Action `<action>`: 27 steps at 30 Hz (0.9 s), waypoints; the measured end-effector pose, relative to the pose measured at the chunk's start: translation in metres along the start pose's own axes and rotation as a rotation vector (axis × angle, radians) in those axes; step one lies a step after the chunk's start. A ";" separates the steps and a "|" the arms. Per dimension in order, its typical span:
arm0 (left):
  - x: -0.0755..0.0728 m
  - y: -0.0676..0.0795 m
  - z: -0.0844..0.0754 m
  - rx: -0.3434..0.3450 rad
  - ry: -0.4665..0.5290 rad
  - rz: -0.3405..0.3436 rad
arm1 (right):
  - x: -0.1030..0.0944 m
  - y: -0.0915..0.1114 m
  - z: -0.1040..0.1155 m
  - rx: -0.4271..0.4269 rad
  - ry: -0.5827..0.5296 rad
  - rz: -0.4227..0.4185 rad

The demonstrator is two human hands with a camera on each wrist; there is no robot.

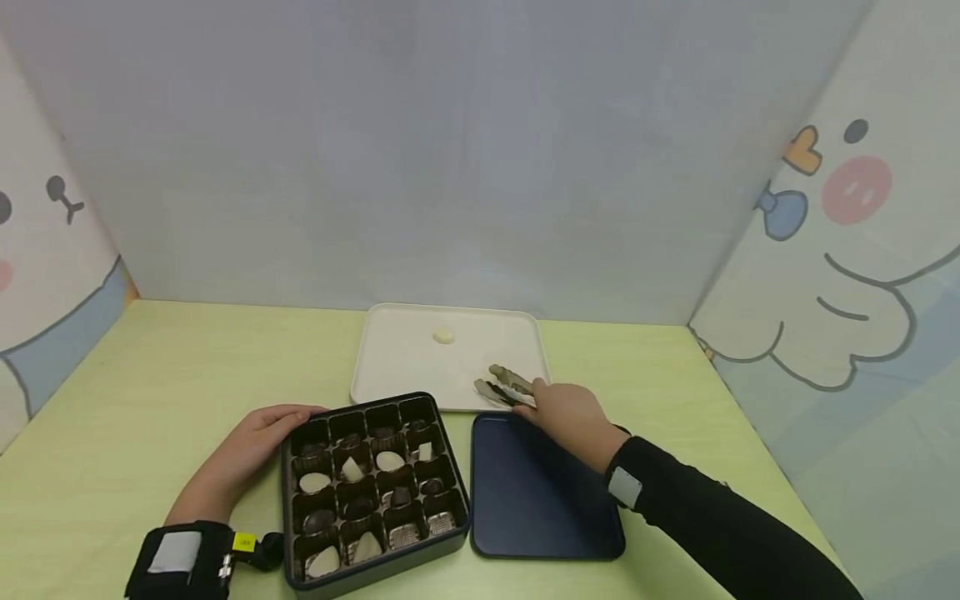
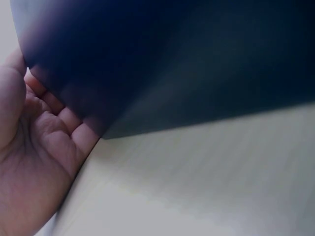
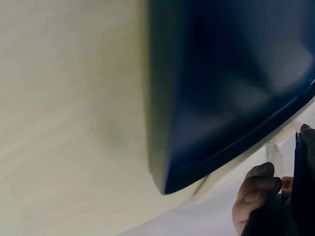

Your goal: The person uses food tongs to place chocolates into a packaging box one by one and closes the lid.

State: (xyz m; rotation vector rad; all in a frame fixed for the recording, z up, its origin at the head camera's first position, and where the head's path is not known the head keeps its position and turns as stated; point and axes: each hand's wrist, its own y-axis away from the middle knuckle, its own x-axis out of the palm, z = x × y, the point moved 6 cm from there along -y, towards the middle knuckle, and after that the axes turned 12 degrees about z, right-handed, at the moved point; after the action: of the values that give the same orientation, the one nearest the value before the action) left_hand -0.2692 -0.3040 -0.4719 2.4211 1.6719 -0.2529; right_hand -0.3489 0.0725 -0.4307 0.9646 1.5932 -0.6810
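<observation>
A dark box with a gridded plastic insert holds several dark and white chocolates in its compartments; a few compartments in its near right part show only their bottoms. At its far left corner, my left hand holds the wall, with the fingers behind it in the left wrist view. My right hand grips pale tongs, their tips pointing left over the near right part of a white tray. On that tray, toward the back, lies one white chocolate, apart from the tongs.
A dark blue lid lies right of the box, under my right forearm. The table has a pale yellow-green cover. A grey panel stands behind it, and cartoon-printed panels flank the sides.
</observation>
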 end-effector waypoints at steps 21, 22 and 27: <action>0.000 0.000 0.001 -0.011 0.007 -0.005 | -0.054 0.065 0.066 -0.391 -0.001 -0.199; 0.000 0.000 0.001 -0.010 0.005 -0.005 | -0.055 0.067 0.070 -0.411 0.002 -0.205; 0.000 0.000 0.000 -0.001 0.001 0.000 | -0.058 0.077 0.086 -0.512 0.032 -0.252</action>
State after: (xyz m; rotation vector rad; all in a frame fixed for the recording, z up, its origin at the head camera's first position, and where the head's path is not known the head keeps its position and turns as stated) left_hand -0.2693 -0.3035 -0.4721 2.4211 1.6720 -0.2508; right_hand -0.2352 0.0261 -0.3903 0.4050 1.8146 -0.3915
